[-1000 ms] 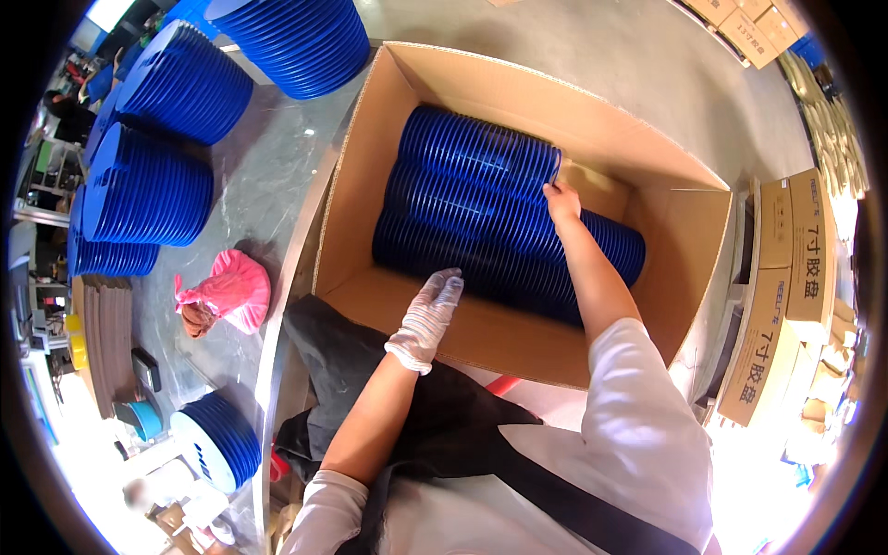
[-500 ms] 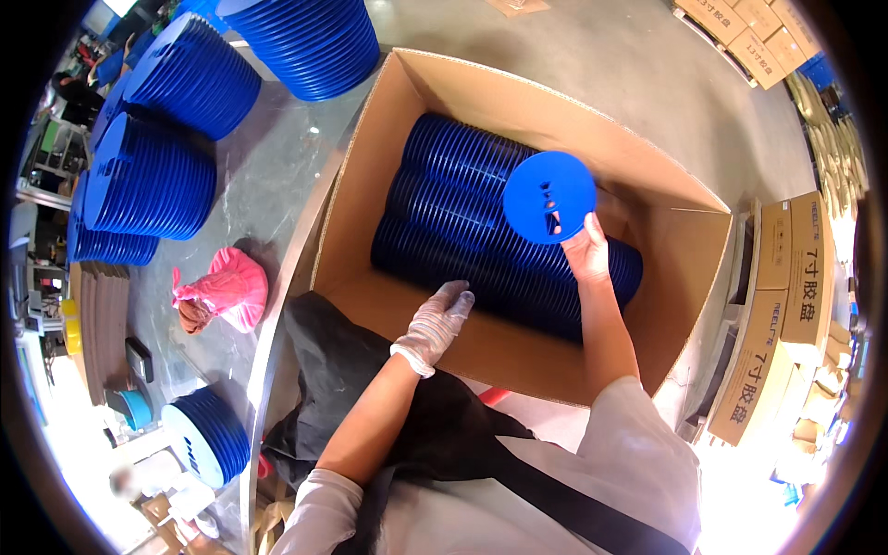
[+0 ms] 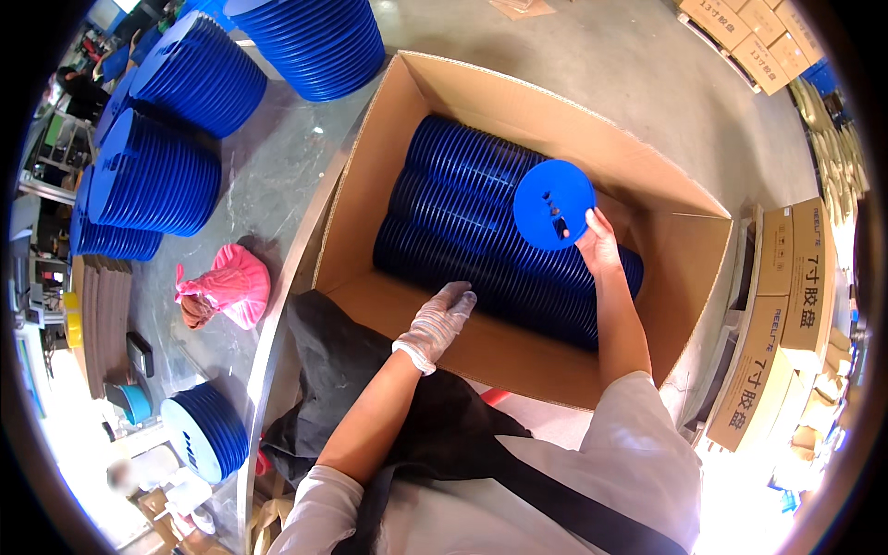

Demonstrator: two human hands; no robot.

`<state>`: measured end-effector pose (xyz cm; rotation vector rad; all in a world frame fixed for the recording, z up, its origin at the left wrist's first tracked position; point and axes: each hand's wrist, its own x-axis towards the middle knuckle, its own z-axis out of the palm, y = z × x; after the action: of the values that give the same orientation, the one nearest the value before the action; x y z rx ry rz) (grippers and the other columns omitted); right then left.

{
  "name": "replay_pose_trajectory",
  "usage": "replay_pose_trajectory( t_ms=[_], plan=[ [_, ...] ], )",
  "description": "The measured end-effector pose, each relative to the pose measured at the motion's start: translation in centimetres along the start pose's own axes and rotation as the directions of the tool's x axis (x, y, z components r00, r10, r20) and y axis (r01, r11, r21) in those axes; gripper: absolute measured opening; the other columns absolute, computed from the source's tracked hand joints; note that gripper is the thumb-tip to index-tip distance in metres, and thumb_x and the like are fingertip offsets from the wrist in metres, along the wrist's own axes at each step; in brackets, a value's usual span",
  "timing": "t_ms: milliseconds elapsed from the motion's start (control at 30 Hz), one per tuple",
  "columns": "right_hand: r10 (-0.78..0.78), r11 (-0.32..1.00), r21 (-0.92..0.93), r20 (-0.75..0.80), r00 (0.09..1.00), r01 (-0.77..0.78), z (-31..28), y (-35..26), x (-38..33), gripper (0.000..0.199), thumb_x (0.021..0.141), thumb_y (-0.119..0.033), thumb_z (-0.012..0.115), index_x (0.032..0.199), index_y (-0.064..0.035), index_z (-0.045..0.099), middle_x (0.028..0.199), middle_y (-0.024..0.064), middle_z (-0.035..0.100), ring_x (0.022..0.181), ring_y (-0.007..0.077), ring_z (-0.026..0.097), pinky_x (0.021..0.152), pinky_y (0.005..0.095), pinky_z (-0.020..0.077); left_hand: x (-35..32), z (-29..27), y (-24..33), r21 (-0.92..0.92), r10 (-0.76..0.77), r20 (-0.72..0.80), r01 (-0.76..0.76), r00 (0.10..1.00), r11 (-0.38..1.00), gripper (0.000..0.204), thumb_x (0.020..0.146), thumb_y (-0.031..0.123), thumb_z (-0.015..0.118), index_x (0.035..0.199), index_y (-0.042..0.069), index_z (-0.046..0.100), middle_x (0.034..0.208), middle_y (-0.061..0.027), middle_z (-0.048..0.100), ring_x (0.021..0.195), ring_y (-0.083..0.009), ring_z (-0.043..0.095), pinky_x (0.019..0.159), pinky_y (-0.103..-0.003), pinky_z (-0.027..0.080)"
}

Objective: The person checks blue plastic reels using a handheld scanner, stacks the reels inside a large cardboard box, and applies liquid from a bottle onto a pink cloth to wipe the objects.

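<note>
Two hands over carton — right pinches blue disc, gloved left loosely open; steel table, concrete floor.

- A grey concrete floor fills the far side, lit bright from above.
- A metal-topped table runs along the left, its surface shining under the light.
- Stacks of blue discs crowd the table's far left end; a pink cloth lies nearer.
- Brown cartons stand stacked at the right, with more cartons at the far right edge.
- Glare whitens the near left corner.
</note>
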<state>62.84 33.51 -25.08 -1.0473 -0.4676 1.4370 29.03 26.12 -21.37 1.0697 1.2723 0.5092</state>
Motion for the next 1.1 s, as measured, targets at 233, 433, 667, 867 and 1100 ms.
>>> replay_pose_trajectory(
  t_ms=[233,433,667,867,1100],
  plan=[
    [-0.174,0.983,-0.049,0.024,0.985,0.175,4.5,-1.2,0.0,0.026,0.092,-0.023,0.066,0.113,-0.0081,0.062,0.103,0.0039,0.068,0.09,0.0169,0.065,0.075,0.0353,0.0552,-0.3,-0.1,0.9,0.04,0.003,-0.004,-0.003,1.0,0.999,0.033,0.097,0.023,0.058,0.126,0.006,0.058,0.097,0.0006,0.058,0.093,-0.0097,0.049,0.09,-0.025,0.041],
    [-0.111,0.986,0.13,0.015,0.994,0.108,2.7,0.9,-0.4,0.039,0.089,-0.028,0.068,0.12,-0.0076,0.059,0.108,0.0059,0.069,0.096,0.0194,0.065,0.075,0.0356,0.0547,-1.2,-0.1,2.4,0.059,0.001,-0.005,-0.001,1.0,0.998,0.035,0.097,0.024,0.058,0.128,0.007,0.057,0.095,0.0012,0.057,0.091,-0.0088,0.049,0.087,-0.024,0.041],
    [0.002,0.985,0.174,-0.051,0.999,0.007,-1.7,2.0,0.4,0.044,0.085,-0.031,0.07,0.122,-0.0086,0.058,0.113,0.0083,0.068,0.101,0.0245,0.065,0.074,0.036,0.0521,-0.5,0.0,1.2,0.004,-0.033,0.036,0.033,0.999,0.999,0.035,0.098,0.024,0.058,0.128,0.006,0.057,0.091,0.0022,0.055,0.087,-0.0074,0.048,0.084,-0.023,0.042],
    [0.034,0.993,0.117,-0.015,0.999,-0.032,-2.8,0.4,1.0,0.048,0.083,-0.033,0.072,0.122,-0.0088,0.058,0.112,0.0071,0.069,0.099,0.0221,0.066,0.075,0.0344,0.0529,-0.6,0.1,2.3,0.045,-0.046,0.029,0.045,0.999,0.998,0.034,0.098,0.023,0.058,0.128,0.006,0.057,0.091,0.0024,0.054,0.087,-0.0075,0.048,0.084,-0.022,0.042],
    [0.003,0.993,-0.115,-0.024,1.0,-0.006,2.9,-1.9,1.6,0.037,0.09,-0.028,0.068,0.117,-0.0039,0.06,0.103,0.0068,0.069,0.089,0.0181,0.066,0.074,0.0346,0.0559,-0.1,0.2,1.1,0.034,-0.035,0.029,0.034,0.999,0.999,0.035,0.098,0.025,0.058,0.128,0.007,0.058,0.093,0.0016,0.056,0.089,-0.0085,0.049,0.086,-0.023,0.042]
  ],
)
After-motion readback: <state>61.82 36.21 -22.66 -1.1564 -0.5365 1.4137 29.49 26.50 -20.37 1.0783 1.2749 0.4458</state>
